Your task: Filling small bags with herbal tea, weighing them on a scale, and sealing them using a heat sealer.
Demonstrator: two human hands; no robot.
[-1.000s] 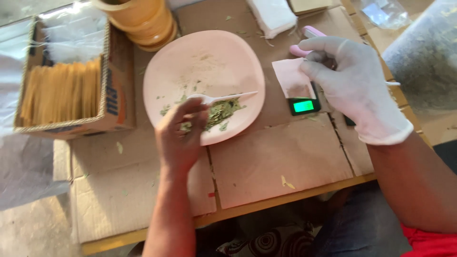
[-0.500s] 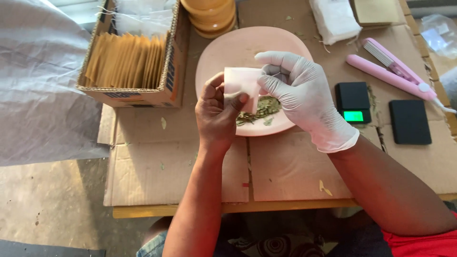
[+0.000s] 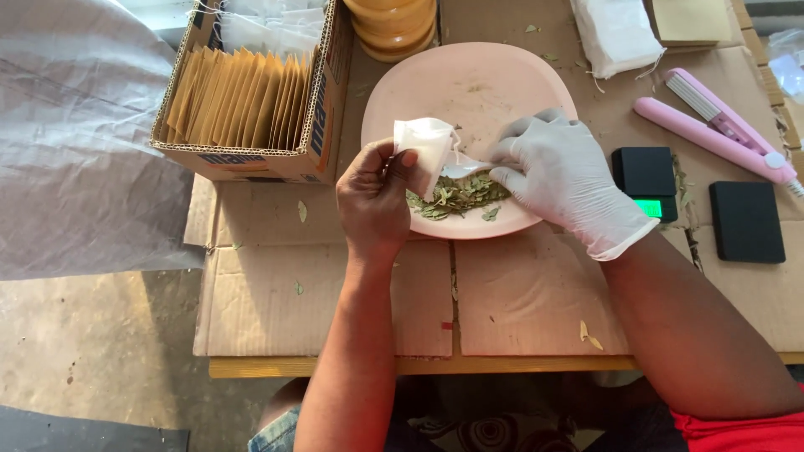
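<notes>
A cardboard-covered worktop [image 3: 519, 293] carries a cardboard box [image 3: 251, 92] of tan envelopes, then a pink plate [image 3: 469, 84] bearing a heap of dried green leaves [image 3: 456, 197]. Above the plate, the bare left hand [image 3: 373, 197] is closed on a small white filter bag [image 3: 427, 146]. The white-gloved right hand [image 3: 565, 180] pinches a small white spoon [image 3: 465, 170] at the bag's mouth, with a small black scale [image 3: 649, 180] just beside it.
</notes>
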